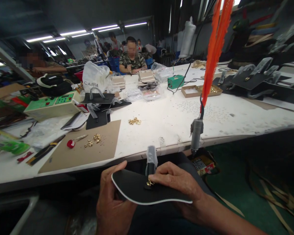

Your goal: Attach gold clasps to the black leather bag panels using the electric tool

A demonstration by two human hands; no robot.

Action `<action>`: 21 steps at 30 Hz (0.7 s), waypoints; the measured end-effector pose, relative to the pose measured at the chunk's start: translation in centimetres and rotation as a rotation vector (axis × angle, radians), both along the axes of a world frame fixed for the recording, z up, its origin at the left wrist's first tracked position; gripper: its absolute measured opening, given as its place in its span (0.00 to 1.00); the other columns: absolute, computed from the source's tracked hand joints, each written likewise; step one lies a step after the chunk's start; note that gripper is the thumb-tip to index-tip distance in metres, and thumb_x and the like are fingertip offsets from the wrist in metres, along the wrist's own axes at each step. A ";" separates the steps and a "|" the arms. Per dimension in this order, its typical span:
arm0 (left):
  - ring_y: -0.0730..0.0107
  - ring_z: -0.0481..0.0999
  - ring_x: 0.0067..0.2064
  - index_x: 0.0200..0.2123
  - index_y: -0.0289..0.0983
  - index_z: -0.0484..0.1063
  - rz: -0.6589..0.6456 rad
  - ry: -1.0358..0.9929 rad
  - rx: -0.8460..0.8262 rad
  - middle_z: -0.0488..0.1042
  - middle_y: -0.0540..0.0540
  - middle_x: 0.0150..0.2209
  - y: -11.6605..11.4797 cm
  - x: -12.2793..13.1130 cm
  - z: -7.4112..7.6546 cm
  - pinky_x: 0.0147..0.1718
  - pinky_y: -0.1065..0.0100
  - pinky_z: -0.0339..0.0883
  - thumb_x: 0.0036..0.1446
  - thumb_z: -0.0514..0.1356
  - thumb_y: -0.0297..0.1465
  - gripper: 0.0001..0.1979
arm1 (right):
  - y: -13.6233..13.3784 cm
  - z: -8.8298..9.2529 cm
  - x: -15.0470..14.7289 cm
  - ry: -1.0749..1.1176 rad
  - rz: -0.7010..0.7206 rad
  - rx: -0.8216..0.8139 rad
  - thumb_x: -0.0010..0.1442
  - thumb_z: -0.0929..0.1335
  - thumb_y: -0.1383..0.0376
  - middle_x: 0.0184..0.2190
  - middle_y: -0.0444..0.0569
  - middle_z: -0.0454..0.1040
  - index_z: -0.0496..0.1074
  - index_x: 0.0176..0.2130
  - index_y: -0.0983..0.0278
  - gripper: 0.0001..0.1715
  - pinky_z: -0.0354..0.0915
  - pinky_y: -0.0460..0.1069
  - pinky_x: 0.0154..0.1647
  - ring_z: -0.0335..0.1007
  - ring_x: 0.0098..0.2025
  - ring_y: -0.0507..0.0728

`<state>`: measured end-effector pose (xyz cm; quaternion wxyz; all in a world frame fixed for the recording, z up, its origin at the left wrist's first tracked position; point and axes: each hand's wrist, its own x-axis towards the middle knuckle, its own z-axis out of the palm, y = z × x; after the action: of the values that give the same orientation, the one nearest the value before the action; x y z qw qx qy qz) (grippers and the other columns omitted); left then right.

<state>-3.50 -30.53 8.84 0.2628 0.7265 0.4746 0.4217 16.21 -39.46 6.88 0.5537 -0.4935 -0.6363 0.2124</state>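
A black leather bag panel (127, 184) with a white edge is held over my lap, bent into a curve. My left hand (112, 199) grips its left side, thumb on top and fingers underneath. My right hand (176, 181) holds the panel from the right, its fingertips pressing at a small gold metal fitting (149, 183). That fitting sits at the base of a handle strap (151, 160) wrapped in clear plastic. The fingers beneath the panel are hidden.
An electric screwdriver (197, 132) hangs from an orange cord at right. Gold fittings (134, 121) lie on the white table (156, 130), more on a brown board (107, 143). More black panels (250, 78) lie at right. A person (132, 60) sits opposite.
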 end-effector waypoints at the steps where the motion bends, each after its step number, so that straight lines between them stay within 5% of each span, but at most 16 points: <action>1: 0.53 0.81 0.53 0.48 0.43 0.77 -0.048 0.040 0.113 0.76 0.43 0.56 0.3 -0.3 0.2 0.49 0.61 0.80 0.49 0.73 0.36 0.22 | -0.1 0.3 0.4 0.010 0.064 -0.004 0.68 0.72 0.63 0.44 0.50 0.77 0.76 0.59 0.55 0.21 0.77 0.49 0.42 0.78 0.41 0.56; 4: 0.53 0.79 0.58 0.34 0.43 0.75 -0.322 0.019 0.258 0.77 0.43 0.58 1.0 -0.6 1.0 0.56 0.57 0.76 0.54 0.69 0.29 0.06 | -0.1 1.2 1.8 0.013 0.183 -0.016 0.68 0.70 0.67 0.47 0.50 0.76 0.73 0.62 0.54 0.25 0.75 0.48 0.46 0.77 0.45 0.55; 8: 0.58 0.84 0.51 0.36 0.45 0.72 -0.616 -0.129 0.094 0.85 0.48 0.47 1.1 0.5 1.5 0.52 0.59 0.78 0.58 0.68 0.23 0.11 | 0.3 1.7 2.9 0.044 0.233 -0.019 0.65 0.69 0.72 0.46 0.50 0.75 0.72 0.63 0.54 0.29 0.73 0.48 0.43 0.76 0.43 0.54; 12: 0.61 0.85 0.49 0.37 0.45 0.73 -0.579 -0.163 -0.012 0.86 0.52 0.42 1.2 1.7 0.7 0.51 0.63 0.78 0.56 0.70 0.23 0.12 | 0.9 1.4 2.7 0.052 0.191 -0.078 0.66 0.71 0.70 0.44 0.49 0.79 0.78 0.55 0.58 0.19 0.72 0.48 0.43 0.76 0.43 0.55; 15: 0.64 0.85 0.37 0.33 0.42 0.77 -0.454 -0.067 -0.178 0.85 0.52 0.34 2.0 2.4 0.4 0.40 0.68 0.79 0.57 0.69 0.28 0.04 | 1.7 1.2 2.4 0.209 0.087 -0.300 0.67 0.72 0.64 0.37 0.46 0.80 0.81 0.43 0.61 0.06 0.72 0.47 0.40 0.77 0.39 0.55; 18: 0.64 0.82 0.31 0.34 0.39 0.79 -0.380 0.004 -0.435 0.82 0.51 0.29 4.0 3.4 -0.1 0.32 0.68 0.76 0.54 0.70 0.35 0.06 | 3.6 0.8 2.9 0.374 0.028 -0.555 0.64 0.74 0.59 0.37 0.46 0.82 0.81 0.42 0.63 0.10 0.73 0.48 0.38 0.78 0.39 0.57; 21: 0.56 0.84 0.44 0.44 0.37 0.80 -0.392 -0.091 -0.628 0.85 0.45 0.41 7.0 4.9 -1.5 0.43 0.63 0.78 0.53 0.70 0.36 0.15 | 6.9 -0.1 4.3 0.419 0.018 -0.703 0.60 0.75 0.59 0.41 0.50 0.84 0.81 0.46 0.64 0.16 0.73 0.49 0.40 0.80 0.42 0.60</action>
<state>1.43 -23.49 7.32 0.5695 0.6680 0.4206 0.2293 20.51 -32.56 6.80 0.4671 -0.5931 -0.4029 0.5175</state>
